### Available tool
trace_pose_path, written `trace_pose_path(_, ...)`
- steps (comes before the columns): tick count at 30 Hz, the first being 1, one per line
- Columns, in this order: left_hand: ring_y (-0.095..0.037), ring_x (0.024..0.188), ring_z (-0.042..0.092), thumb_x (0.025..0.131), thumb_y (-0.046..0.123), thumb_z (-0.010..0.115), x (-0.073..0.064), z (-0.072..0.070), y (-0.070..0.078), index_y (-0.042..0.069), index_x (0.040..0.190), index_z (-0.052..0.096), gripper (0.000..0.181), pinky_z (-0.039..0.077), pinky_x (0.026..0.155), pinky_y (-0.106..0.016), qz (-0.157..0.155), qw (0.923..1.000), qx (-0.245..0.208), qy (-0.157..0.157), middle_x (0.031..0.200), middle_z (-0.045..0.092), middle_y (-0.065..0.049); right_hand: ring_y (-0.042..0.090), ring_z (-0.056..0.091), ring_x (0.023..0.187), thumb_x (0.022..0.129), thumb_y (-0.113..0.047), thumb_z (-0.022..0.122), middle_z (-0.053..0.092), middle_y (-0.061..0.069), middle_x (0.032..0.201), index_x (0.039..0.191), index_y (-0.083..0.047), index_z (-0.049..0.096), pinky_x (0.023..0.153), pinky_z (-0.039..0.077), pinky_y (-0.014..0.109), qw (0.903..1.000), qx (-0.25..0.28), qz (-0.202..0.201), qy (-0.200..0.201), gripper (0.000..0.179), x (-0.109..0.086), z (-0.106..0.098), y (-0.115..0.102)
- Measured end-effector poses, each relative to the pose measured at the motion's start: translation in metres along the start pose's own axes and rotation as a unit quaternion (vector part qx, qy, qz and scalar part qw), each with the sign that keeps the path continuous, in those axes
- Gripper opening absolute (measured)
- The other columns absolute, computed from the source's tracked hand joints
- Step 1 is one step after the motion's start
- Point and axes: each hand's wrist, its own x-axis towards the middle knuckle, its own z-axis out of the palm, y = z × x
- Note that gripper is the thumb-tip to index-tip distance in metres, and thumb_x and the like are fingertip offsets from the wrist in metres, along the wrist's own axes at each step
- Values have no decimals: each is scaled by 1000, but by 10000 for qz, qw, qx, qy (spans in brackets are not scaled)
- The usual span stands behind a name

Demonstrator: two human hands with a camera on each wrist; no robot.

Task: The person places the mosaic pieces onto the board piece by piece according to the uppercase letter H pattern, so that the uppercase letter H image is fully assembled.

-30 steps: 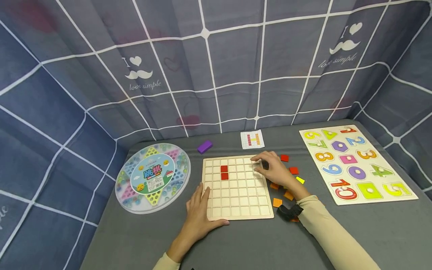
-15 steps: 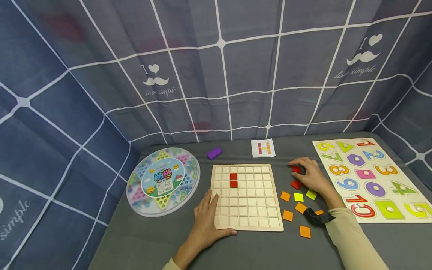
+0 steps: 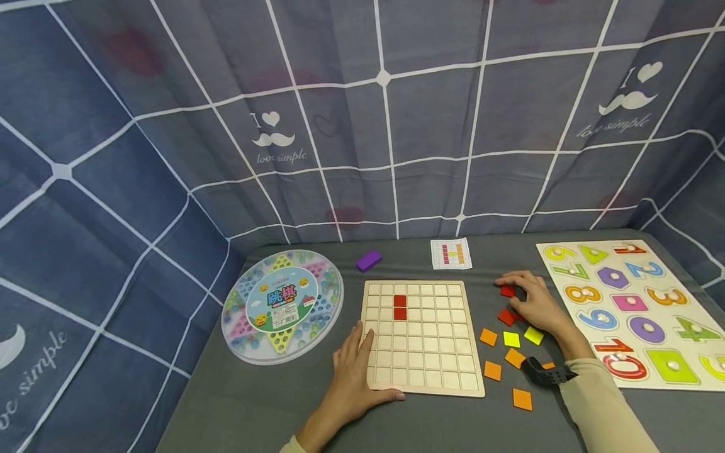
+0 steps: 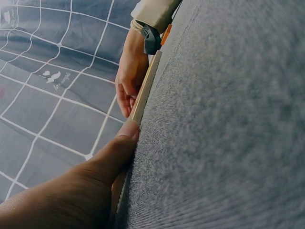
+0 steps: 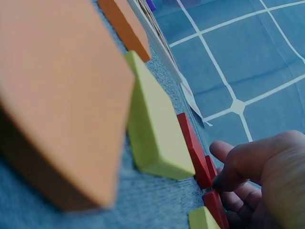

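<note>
A square wooden grid board point(image 3: 425, 352) lies on the grey cloth, with two red square tiles point(image 3: 399, 307) one below the other in its cells. My left hand point(image 3: 352, 380) rests at its near left corner, fingers along the left side and thumb along the front edge. The thumb point(image 4: 114, 148) lies against the board's edge in the left wrist view. To the right of the board, my right hand point(image 3: 535, 302) reaches over loose red tiles. One red tile point(image 3: 507, 290) shows between its parted index finger and thumb; the thumb tip is right at red tiles point(image 5: 193, 150) in the right wrist view.
Several orange tiles point(image 3: 493, 370) and yellow tiles point(image 3: 511, 340) lie right of the board. Behind it are a printed pattern card point(image 3: 451, 254) and a purple block point(image 3: 369, 261). A round Chinese checkers set point(image 3: 331, 324) stands left, a number puzzle board point(image 3: 572, 283) right.
My right hand has gone from the board's upper right corner to the loose red tiles on the right. The head view has shifted; my left hand stays at the board's corner.
</note>
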Motion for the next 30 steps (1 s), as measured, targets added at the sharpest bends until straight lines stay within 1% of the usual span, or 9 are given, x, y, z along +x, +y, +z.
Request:
trace_pose_path(3, -40, 141, 31, 58, 72, 78, 1, 0, 1, 3, 149, 37, 122, 32, 96, -55, 35, 9999, 100, 39, 158, 26, -22, 43, 34, 114, 80, 12, 57, 48, 23, 128, 119, -1, 65, 87, 27, 59, 10000, 4, 7, 9, 42, -2, 0, 1)
trace_pose_path(10, -37, 139, 33, 58, 77, 76, 4, 1, 1, 2, 150, 35, 125, 33, 95, -54, 54, 9992, 397, 27, 157, 28, -21, 45, 36, 115, 78, 14, 56, 49, 24, 129, 118, -2, 66, 88, 26, 60, 9999, 34, -135, 9, 44, 0, 0, 2)
trace_pose_path(15, -34, 136, 34, 53, 79, 77, 6, 1, -2, 5, 150, 34, 130, 33, 95, -50, 113, 9981, 601, 26, 155, 29, -20, 45, 37, 116, 79, 14, 56, 49, 23, 130, 119, -4, 66, 90, 26, 61, 9999, 22, -98, -29, 45, 0, 0, 2)
trace_pose_path(18, -33, 136, 34, 52, 83, 73, 7, -1, -5, 6, 151, 33, 132, 33, 96, -50, 108, 9975, 695, -51, 154, 29, -20, 44, 38, 116, 79, 14, 55, 50, 22, 129, 119, -5, 66, 90, 26, 60, 9999, 52, -101, -3, 45, 0, 4, 3)
trace_pose_path(20, -33, 136, 34, 52, 86, 71, 4, -1, -5, 5, 152, 33, 134, 32, 96, -50, 64, 9973, 732, -85, 154, 29, -19, 43, 38, 117, 80, 14, 55, 50, 21, 130, 119, -5, 66, 90, 27, 60, 9999, 47, -86, -53, 45, 0, 6, 4)
trace_pose_path(23, -33, 135, 35, 52, 88, 67, -1, 0, -7, 5, 151, 33, 134, 32, 95, -49, 16, 9964, 844, -21, 154, 30, -19, 43, 37, 119, 83, 13, 54, 49, 21, 132, 120, -6, 66, 92, 28, 61, 9998, 87, -21, -173, 43, 1, 10, 5)
trace_pose_path(25, -32, 136, 33, 52, 90, 65, -2, -1, -8, 7, 152, 32, 135, 31, 96, -49, -46, 9967, 814, -58, 155, 29, -18, 44, 36, 120, 85, 12, 52, 48, 21, 134, 121, -6, 65, 93, 28, 63, 9997, 104, 32, -206, 42, 1, 11, 4)
trace_pose_path(27, -31, 137, 33, 52, 92, 62, 0, 0, -8, 9, 153, 31, 134, 30, 96, -48, -55, 9967, 806, -78, 156, 28, -17, 45, 36, 121, 86, 12, 52, 48, 21, 134, 121, -6, 65, 94, 28, 64, 9999, 82, 28, -150, 41, 2, 10, 3)
trace_pose_path(30, -30, 137, 33, 53, 94, 60, 7, 2, -8, 11, 154, 31, 134, 30, 98, -47, 10, 9969, 776, -126, 157, 28, -16, 45, 38, 120, 86, 13, 54, 51, 21, 131, 119, -5, 66, 95, 27, 64, 10000, -2, -45, 12, 39, 0, 4, 4)
